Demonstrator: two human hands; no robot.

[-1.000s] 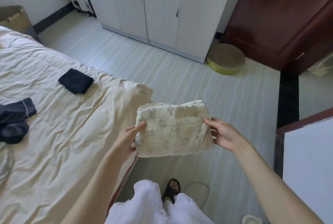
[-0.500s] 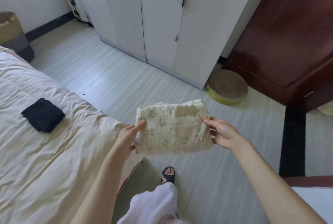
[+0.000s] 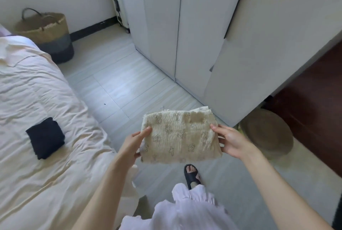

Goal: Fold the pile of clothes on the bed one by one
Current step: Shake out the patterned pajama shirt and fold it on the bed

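Folded cream garment [image 3: 180, 134] pinched at both ends, left hand [image 3: 134, 143] and right hand [image 3: 232, 142], thumbs on top; beyond bed [image 3: 46, 183] edge. Folding apparently complete; next, setting down by black folded piece [image 3: 45, 138].

Operator's dress, head view

The person is wearing loose white trousers [image 3: 187, 209] with a gathered, ruffled hem, and a black open-toed slide sandal [image 3: 191, 175] on the one visible foot. Both forearms are showing bare, with no sleeve reaching either the left hand [image 3: 132, 144] or right hand [image 3: 234, 141].
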